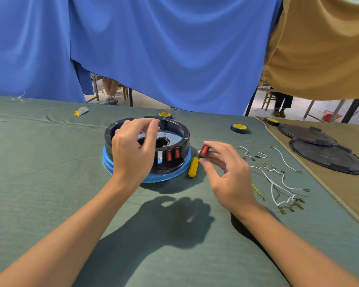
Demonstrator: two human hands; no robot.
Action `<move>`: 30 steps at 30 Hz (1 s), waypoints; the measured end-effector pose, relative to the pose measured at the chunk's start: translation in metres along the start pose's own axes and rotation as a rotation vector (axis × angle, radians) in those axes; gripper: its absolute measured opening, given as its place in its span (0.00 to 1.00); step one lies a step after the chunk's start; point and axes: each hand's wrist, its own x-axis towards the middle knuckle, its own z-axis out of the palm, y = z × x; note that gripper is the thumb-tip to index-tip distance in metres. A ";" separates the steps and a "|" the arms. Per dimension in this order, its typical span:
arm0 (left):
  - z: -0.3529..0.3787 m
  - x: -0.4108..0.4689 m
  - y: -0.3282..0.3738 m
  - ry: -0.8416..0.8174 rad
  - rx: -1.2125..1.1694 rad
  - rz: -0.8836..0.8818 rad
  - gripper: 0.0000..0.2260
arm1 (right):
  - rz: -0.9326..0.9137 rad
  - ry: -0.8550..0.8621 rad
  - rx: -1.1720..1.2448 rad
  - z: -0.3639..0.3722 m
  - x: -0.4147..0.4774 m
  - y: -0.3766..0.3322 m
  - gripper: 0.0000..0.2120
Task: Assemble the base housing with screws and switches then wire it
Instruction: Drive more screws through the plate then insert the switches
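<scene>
The round black base housing sits on a blue disc in the middle of the green cloth. Two red rocker switches sit in its near wall. My left hand hovers over the housing's left side with thumb and fingers curled together; whether it holds anything I cannot tell. My right hand pinches a third red switch just right of the housing. A yellow-handled screwdriver lies beside the disc. White wires with terminals lie to the right.
Two tape rolls lie behind the housing, a third on the tan cloth. Two black round covers lie at the far right. A small yellow and grey piece lies at the back left. Blue and tan curtains hang behind.
</scene>
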 end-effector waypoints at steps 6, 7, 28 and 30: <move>0.001 -0.008 -0.027 -0.061 0.304 0.067 0.10 | 0.349 0.022 0.219 0.001 0.002 -0.006 0.07; 0.001 -0.009 -0.031 -0.073 0.342 0.086 0.10 | 0.376 0.023 0.225 0.000 0.003 -0.006 0.06; 0.003 -0.013 -0.036 -0.182 0.440 0.139 0.12 | 0.465 -0.113 0.315 0.001 0.002 -0.015 0.09; 0.003 -0.014 -0.036 -0.202 0.440 0.162 0.12 | 0.474 -0.148 0.363 0.003 0.000 -0.016 0.13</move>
